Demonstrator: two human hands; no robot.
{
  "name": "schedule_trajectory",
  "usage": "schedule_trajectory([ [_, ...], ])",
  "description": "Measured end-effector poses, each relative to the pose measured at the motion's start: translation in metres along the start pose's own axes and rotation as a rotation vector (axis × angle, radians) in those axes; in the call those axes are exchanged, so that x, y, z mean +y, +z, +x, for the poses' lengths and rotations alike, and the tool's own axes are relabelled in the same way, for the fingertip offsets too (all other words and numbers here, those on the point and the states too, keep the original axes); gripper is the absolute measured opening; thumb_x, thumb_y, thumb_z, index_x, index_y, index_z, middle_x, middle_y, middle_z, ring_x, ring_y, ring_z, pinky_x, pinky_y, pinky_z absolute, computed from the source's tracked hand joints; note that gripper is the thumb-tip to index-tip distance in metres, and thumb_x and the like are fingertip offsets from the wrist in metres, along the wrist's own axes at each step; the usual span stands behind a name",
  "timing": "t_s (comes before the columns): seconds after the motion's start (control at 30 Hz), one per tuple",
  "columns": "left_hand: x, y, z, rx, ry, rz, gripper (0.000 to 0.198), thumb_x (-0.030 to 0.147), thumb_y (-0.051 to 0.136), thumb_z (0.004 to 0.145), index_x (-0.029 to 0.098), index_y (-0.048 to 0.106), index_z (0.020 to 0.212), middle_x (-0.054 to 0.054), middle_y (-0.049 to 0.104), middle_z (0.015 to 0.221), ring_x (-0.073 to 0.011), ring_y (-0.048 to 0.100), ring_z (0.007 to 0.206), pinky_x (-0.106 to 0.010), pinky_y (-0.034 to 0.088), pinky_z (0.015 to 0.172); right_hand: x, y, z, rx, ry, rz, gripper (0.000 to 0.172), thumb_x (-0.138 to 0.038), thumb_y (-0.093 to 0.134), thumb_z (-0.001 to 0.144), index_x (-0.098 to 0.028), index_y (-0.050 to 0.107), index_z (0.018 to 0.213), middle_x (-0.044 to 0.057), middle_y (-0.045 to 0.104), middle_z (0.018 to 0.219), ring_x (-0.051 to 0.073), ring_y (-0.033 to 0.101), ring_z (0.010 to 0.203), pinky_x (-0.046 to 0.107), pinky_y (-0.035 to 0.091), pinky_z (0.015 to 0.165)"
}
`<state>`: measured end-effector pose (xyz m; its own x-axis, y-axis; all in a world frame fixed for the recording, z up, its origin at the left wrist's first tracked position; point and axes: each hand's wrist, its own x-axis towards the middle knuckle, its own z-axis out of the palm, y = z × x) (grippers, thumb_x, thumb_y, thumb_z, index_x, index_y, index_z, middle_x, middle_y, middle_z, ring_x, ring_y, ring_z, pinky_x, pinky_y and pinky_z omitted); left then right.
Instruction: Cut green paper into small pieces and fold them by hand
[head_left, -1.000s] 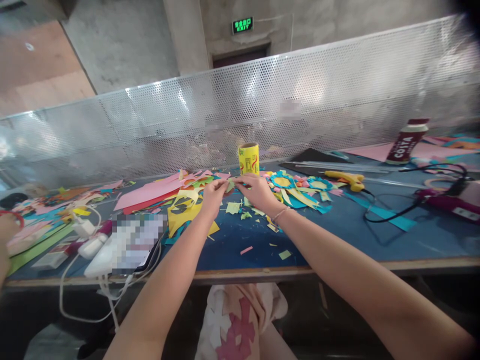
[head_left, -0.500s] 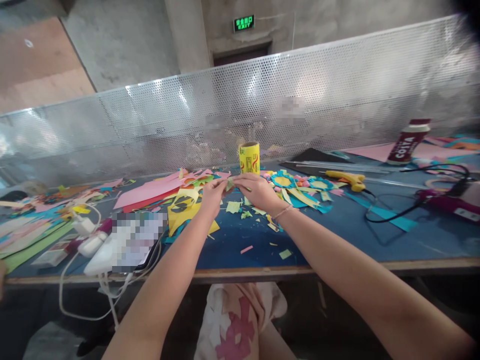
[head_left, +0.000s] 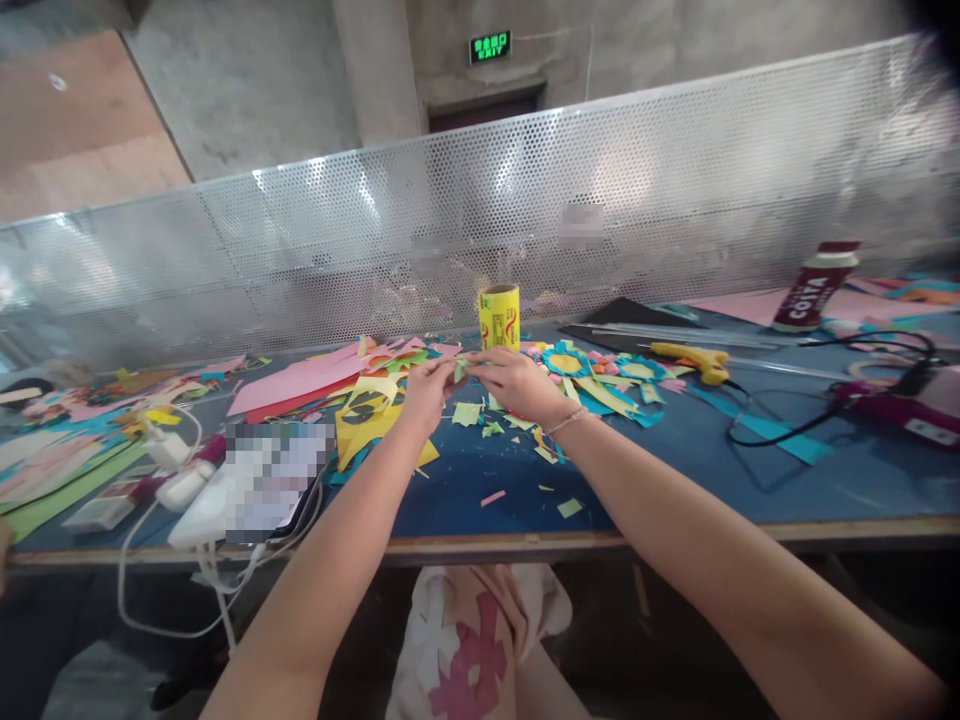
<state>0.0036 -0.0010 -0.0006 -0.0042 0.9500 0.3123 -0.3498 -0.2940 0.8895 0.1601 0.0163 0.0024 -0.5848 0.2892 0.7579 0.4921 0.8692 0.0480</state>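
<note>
A small light green paper piece is pinched between my two hands, above the blue table. My left hand has its fingers closed on the paper's left side. From the right, my right hand grips it too, fingers pressed together and partly covering it. Just behind my hands stands an upright yellow roll. Green scraps lie below my fingers, and a yellow sheet with cut holes is beside my left wrist.
To the left are a phone, white cables and pink sheets. Rightward lie paper flowers, a yellow glue gun, a black cord, a purple power strip and a COSTA bottle. A perforated metal screen runs behind.
My hands keep hold of the green paper and have barely moved; the fingers of my right hand have shifted slightly, showing a little more of the paper.
</note>
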Motion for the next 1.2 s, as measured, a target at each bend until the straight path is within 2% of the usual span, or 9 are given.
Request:
schedule_trajectory([
  [0.3, -0.003, -0.002, 0.001, 0.026, 0.028, 0.025, 0.02, 0.03, 0.072, 0.058, 0.014, 0.062, 0.066, 0.0, 0.06, 0.068, -0.0103, 0.055, 0.067, -0.029, 0.047, 0.073, -0.006, 0.005, 0.001, 0.051, 0.006, 0.122, 0.025, -0.013, 0.043, 0.083, -0.02, 0.065, 0.092, 0.009, 0.062, 0.103, 0.02, 0.056, 0.1, 0.041, 0.048, 0.089],
  [0.37, -0.006, -0.002, 0.002, 0.038, 0.064, 0.07, 0.021, 0.032, 0.071, 0.06, 0.014, 0.063, 0.067, 0.0, 0.06, 0.067, -0.011, 0.055, 0.066, -0.028, 0.046, 0.071, -0.006, 0.009, 0.002, 0.137, 0.142, 0.259, 0.022, -0.016, 0.047, 0.08, -0.02, 0.061, 0.097, 0.009, 0.059, 0.103, 0.02, 0.057, 0.097, 0.037, 0.052, 0.081],
  [0.47, -0.012, -0.001, 0.003, 0.071, 0.126, 0.236, 0.02, 0.035, 0.068, 0.064, 0.015, 0.065, 0.069, -0.001, 0.06, 0.065, -0.0117, 0.054, 0.064, -0.027, 0.044, 0.067, -0.004, 0.017, 0.004, 0.282, 0.519, 0.5, 0.025, -0.025, 0.051, 0.079, -0.017, 0.053, 0.103, 0.011, 0.057, 0.101, 0.018, 0.06, 0.086, 0.031, 0.055, 0.062],
  [0.53, -0.015, -0.001, 0.003, 0.084, 0.167, 0.319, 0.02, 0.035, 0.067, 0.066, 0.016, 0.066, 0.072, -0.002, 0.063, 0.068, -0.0129, 0.055, 0.066, -0.027, 0.043, 0.068, -0.002, 0.022, 0.005, 0.249, 0.728, 0.656, 0.02, -0.034, 0.051, 0.08, -0.017, 0.053, 0.092, 0.009, 0.059, 0.09, 0.017, 0.061, 0.077, 0.029, 0.054, 0.058],
  [0.6, -0.017, -0.002, 0.004, 0.098, 0.202, 0.338, 0.02, 0.035, 0.066, 0.067, 0.016, 0.067, 0.075, -0.003, 0.065, 0.072, -0.0137, 0.056, 0.07, -0.026, 0.043, 0.069, 0.0, 0.026, 0.005, 0.13, 0.814, 0.771, 0.022, -0.04, 0.053, 0.079, -0.017, 0.053, 0.078, 0.005, 0.059, 0.075, 0.015, 0.06, 0.069, 0.028, 0.054, 0.058],
  [0.67, -0.018, -0.005, 0.006, 0.114, 0.209, 0.327, 0.02, 0.034, 0.065, 0.067, 0.016, 0.067, 0.076, -0.003, 0.064, 0.072, -0.0129, 0.055, 0.068, -0.025, 0.042, 0.066, 0.0, 0.027, 0.004, 0.048, 0.804, 0.824, 0.026, -0.043, 0.056, 0.076, -0.018, 0.052, 0.069, 0.003, 0.058, 0.067, 0.013, 0.059, 0.064, 0.027, 0.053, 0.059],
  [0.93, -0.021, -0.011, 0.012, 0.051, 0.04, 0.272, 0.015, 0.029, 0.065, 0.063, 0.015, 0.063, 0.069, 0.001, 0.057, 0.06, -0.009, 0.048, 0.054, -0.024, 0.039, 0.058, -0.001, 0.021, 0.005, 0.008, 0.704, 0.827, 0.03, -0.045, 0.062, 0.071, -0.017, 0.056, 0.066, 0.001, 0.059, 0.06, 0.013, 0.059, 0.06, 0.027, 0.051, 0.059],
  [1.13, -0.006, -0.013, 0.007, -0.062, 0.086, 0.653, 0.009, 0.025, 0.064, 0.064, 0.016, 0.063, 0.062, -0.001, 0.059, 0.056, -0.0122, 0.052, 0.055, -0.026, 0.04, 0.059, 0.011, 0.015, 0.001, -0.167, 0.568, 0.686, 0.026, -0.042, 0.059, 0.075, -0.017, 0.057, 0.066, 0.002, 0.061, 0.06, 0.013, 0.058, 0.058, 0.027, 0.049, 0.057],
  [1.2, -0.006, -0.013, 0.007, -0.047, 0.094, 0.639, 0.01, 0.026, 0.064, 0.064, 0.016, 0.063, 0.062, -0.001, 0.059, 0.056, -0.0123, 0.052, 0.055, -0.026, 0.04, 0.059, 0.012, 0.014, 0.001, -0.099, 0.568, 0.595, 0.023, -0.039, 0.056, 0.078, -0.017, 0.057, 0.072, 0.003, 0.062, 0.065, 0.013, 0.059, 0.062, 0.027, 0.049, 0.058],
])
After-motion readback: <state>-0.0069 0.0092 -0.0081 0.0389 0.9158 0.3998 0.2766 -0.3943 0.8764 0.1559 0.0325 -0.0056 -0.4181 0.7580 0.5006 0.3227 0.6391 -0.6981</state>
